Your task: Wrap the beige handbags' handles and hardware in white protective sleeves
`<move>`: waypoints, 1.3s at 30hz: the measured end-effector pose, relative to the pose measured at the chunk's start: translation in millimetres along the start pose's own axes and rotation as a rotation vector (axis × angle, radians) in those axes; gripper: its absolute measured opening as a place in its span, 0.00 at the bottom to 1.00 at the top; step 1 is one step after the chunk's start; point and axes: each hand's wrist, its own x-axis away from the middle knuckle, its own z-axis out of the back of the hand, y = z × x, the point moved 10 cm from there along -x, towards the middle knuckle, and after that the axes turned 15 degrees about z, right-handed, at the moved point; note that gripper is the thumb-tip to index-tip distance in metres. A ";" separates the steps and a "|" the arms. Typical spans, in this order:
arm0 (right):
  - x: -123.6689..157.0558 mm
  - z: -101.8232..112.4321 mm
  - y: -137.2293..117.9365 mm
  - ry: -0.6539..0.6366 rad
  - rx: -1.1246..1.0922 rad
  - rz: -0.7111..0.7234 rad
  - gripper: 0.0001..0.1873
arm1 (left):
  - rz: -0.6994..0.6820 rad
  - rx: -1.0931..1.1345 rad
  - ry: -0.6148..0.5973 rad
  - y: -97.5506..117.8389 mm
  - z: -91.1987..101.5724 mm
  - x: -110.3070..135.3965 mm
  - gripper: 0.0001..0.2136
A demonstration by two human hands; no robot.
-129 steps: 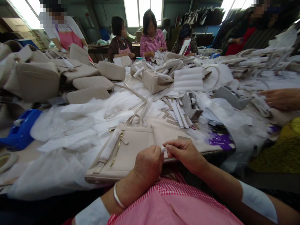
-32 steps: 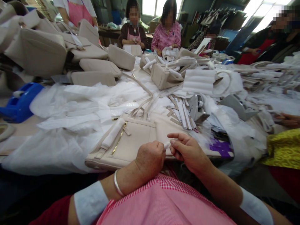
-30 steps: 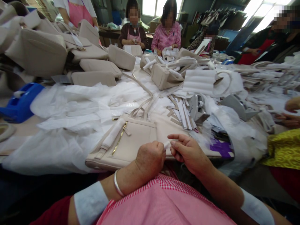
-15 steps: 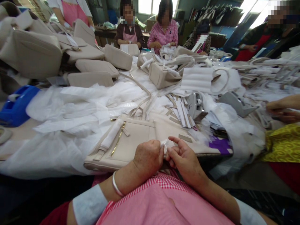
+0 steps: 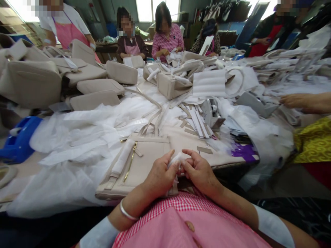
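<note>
A beige handbag (image 5: 152,151) lies flat at the table's front edge, its gold zipper (image 5: 130,162) shown on the upper face. Along its left side runs a strap part wrapped in white foam sheet (image 5: 123,156). My left hand (image 5: 161,174) pinches a crumpled piece of thin white wrapping (image 5: 176,158) over the bag's right edge. Close beside it, my right hand (image 5: 200,170) has its thumb and fingers closed on the same wrapping, the index finger stretched out. Whatever lies under the wrapping is hidden by my fingers.
White wrapping sheets (image 5: 85,137) spread across the left. A blue tape dispenser (image 5: 19,141) stands there. Beige bags (image 5: 33,81) pile up behind. Card strips (image 5: 199,122) and a grey dispenser (image 5: 213,113) are to the right. A co-worker's hand (image 5: 297,101) reaches in from the right.
My left hand has turned, its thumb now lying along the wrapping instead of a closed fist. More of the wrapping shows between my hands. The camera view has shifted slightly.
</note>
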 end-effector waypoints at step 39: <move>-34.9 -8.5 -16.7 -0.208 -0.291 0.200 0.21 | 0.200 0.455 -0.240 -10.6 -18.9 -6.3 0.24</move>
